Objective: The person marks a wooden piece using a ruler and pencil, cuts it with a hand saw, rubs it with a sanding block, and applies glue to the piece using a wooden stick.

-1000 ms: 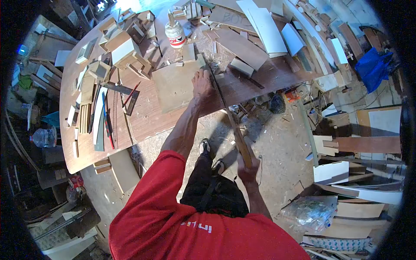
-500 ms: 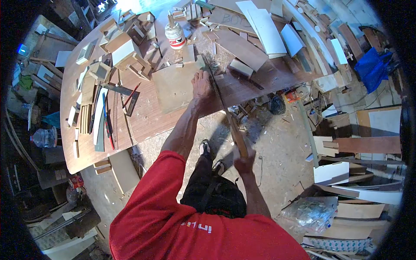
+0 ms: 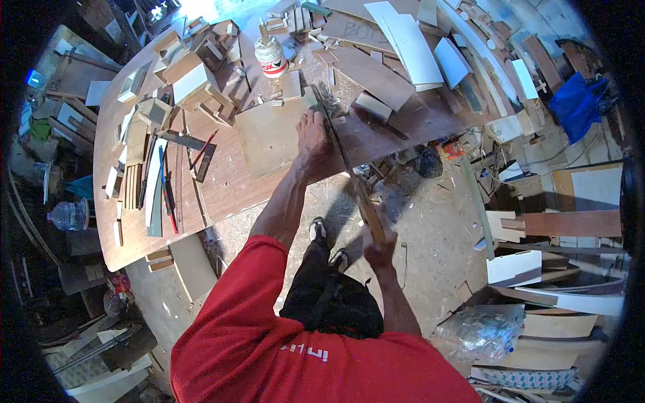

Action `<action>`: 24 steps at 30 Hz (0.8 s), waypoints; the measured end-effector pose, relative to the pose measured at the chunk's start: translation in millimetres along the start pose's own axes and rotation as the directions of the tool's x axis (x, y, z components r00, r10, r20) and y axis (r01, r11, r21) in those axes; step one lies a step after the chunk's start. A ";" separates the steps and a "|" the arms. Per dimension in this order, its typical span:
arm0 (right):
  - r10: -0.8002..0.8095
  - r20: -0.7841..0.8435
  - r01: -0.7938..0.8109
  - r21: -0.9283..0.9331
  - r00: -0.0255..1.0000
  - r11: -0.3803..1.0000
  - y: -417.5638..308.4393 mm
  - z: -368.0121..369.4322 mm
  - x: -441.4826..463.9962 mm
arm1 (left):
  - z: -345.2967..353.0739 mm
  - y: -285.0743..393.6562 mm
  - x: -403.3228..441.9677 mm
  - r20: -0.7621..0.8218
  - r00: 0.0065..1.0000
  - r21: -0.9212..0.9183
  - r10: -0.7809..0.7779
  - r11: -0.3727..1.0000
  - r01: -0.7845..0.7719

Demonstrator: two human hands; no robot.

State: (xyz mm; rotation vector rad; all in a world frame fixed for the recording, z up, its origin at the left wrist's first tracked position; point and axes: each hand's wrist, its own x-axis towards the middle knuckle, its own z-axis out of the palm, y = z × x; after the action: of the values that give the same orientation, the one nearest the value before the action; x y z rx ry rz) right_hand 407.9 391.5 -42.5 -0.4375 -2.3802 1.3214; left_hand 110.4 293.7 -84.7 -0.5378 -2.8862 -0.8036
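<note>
My left hand (image 3: 313,136) lies on the right part of a thin tan board (image 3: 272,138), fingers spread and pressing on it. Along the board's right edge runs the narrow blade of a long saw (image 3: 344,153), which slants down past the table's front edge. Its wooden handle end is in my right hand (image 3: 379,247), closed round it over the floor. A small wood piece (image 3: 291,85) rests at the board's top edge.
A glue tub (image 3: 270,57) stands behind the board. Small wooden boxes (image 3: 195,82), a square (image 3: 203,161) and pencils are on the left of the table (image 3: 228,195). Brown and white panels (image 3: 376,77) lie to the right. Scraps and a plastic bag (image 3: 484,329) are lower right.
My right hand has moved slightly up and to the left with the saw handle compared with one second ago. My left hand stays on the board in nearly the same place.
</note>
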 end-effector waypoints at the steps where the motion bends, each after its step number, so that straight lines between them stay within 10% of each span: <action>1: 0.182 0.079 -0.185 0.040 0.980 0.982 -20.2 -0.5 15.1 | -0.9 -0.4 -0.6 0.009 1.000 0.015 0.005 1.000 -0.005; 3: 0.210 0.078 -0.223 0.231 0.975 0.947 -24.4 6.5 26.3 | -0.5 -2.9 2.0 0.019 1.000 0.031 0.013 0.999 -0.014; 16: 0.008 -0.002 -0.008 0.024 1.000 1.000 -17.3 -11.1 3.7 | 1.2 -3.2 -0.3 -0.030 0.999 0.013 0.041 0.999 -0.041; 19: 0.239 0.179 -0.254 0.067 0.954 0.965 -14.2 3.4 25.0 | 3.4 -5.1 -0.7 -0.074 0.995 0.029 0.061 0.998 -0.059; 21: -0.469 -0.098 0.455 -0.138 0.878 0.880 44.2 15.9 -3.1 | 5.1 -5.0 -3.3 -0.094 0.994 0.028 0.046 0.999 -0.044; 22: -0.094 0.035 0.097 -0.072 0.995 0.993 25.0 -0.6 -10.1 | 4.9 -5.6 -0.8 -0.088 0.995 0.030 0.046 0.999 -0.043; 24: 0.024 0.066 -0.025 0.010 0.998 1.000 -21.6 -35.4 -34.1 | 2.4 -3.0 -0.5 -0.081 0.996 0.028 0.040 0.999 -0.038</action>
State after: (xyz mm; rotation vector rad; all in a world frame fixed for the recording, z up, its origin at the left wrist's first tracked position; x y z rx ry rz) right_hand 452.7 391.5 -12.9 -0.4276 -2.4273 1.3782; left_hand 109.8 292.4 -88.2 -0.5439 -2.7993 -0.7616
